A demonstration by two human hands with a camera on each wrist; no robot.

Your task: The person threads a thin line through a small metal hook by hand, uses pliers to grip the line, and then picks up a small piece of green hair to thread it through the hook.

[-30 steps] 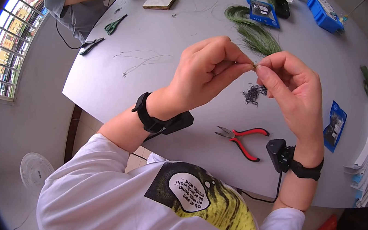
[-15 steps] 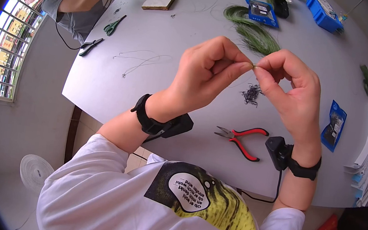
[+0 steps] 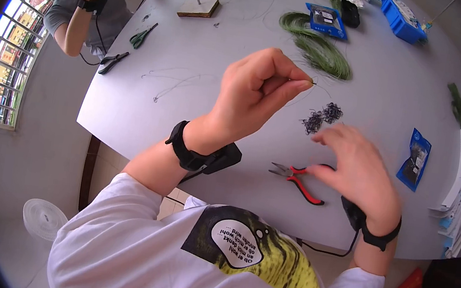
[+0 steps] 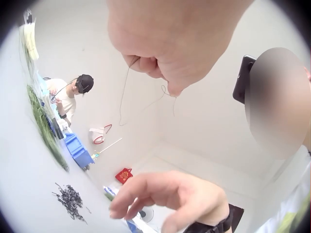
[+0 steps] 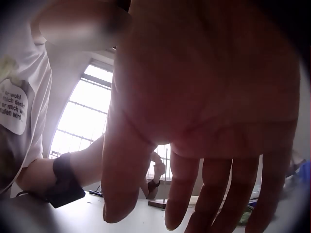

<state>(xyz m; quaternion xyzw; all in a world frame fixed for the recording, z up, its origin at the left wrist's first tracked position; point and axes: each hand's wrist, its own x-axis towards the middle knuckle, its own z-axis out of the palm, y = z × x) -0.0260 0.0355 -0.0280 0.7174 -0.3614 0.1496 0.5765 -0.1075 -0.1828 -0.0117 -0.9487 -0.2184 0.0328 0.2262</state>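
Above the table, my left hand (image 3: 257, 92) pinches a thin line (image 4: 125, 92) between thumb and forefinger; a tiny dark tip shows at the fingertips. In the left wrist view the line hangs down in a long strand, with a small loop near the thumb. My right hand (image 3: 355, 166) is apart from it, lower and to the right, fingers loosely spread and holding nothing. Its thumb overlaps the red-handled pliers (image 3: 308, 194) in the head view. Just beyond its fingertips lie two small heaps of black hooks (image 3: 314, 122).
Green line bundles (image 3: 326, 57) and a blue packet (image 3: 325, 21) lie beyond the hands. Another blue packet (image 3: 415, 159) is at right, a blue bin (image 3: 401, 19) far right. Scissors (image 3: 143, 35), dark pliers (image 3: 113, 63) and loose lines (image 3: 174, 81) lie left. Another person (image 3: 85, 8) sits across.
My right hand has let go of the line and dropped toward me, over the pliers, its fingers opening. The left hand keeps its pinch nearly in place. The other person has raised their arms.
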